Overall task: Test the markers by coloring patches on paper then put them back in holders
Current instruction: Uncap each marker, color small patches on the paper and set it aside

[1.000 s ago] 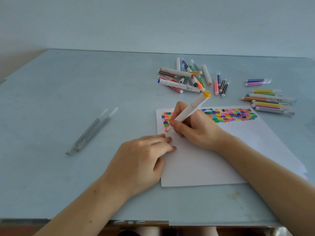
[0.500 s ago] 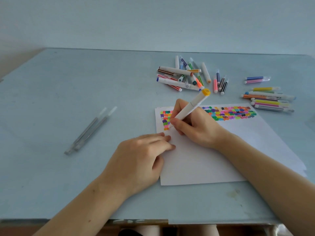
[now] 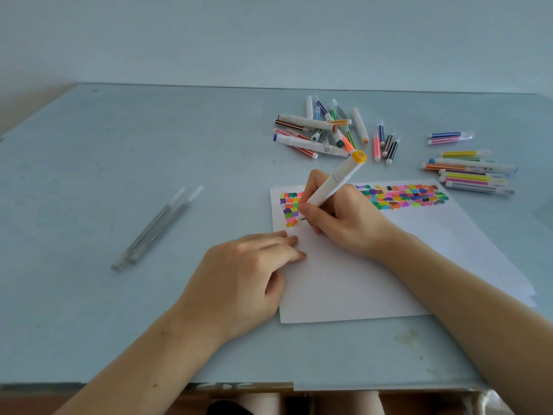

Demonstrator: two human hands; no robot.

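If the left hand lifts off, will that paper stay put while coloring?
Probably not fully. The paper looks thin and light on a smooth table, so strokes from the marker could drag it. The left hand rests on its near-left edge, likely pinning it. It would probably flop if lifted.

- The desk (image 3: 119, 163) is pale blue, with a faint yellowish stain near its front edge.
- The paper (image 3: 353, 283) is white; a band of small patches (image 3: 404, 196) runs along its top in pink, green, yellow, orange, blue, purple and black, and turns down the left edge.
- The marker (image 3: 332, 182) in the right hand (image 3: 344, 223) is white with a yellow-orange end cap.
- The pile (image 3: 323, 130) of markers is mostly white-bodied, with orange, blue, green and brown ends; some are striped red, brown or purple.
- The markers (image 3: 469, 175) on the right are striped yellow, pink, orange, blue and grey.
- The two holders (image 3: 155, 229) are clear and greyish.
- The wall (image 3: 269, 37) is pale blue.
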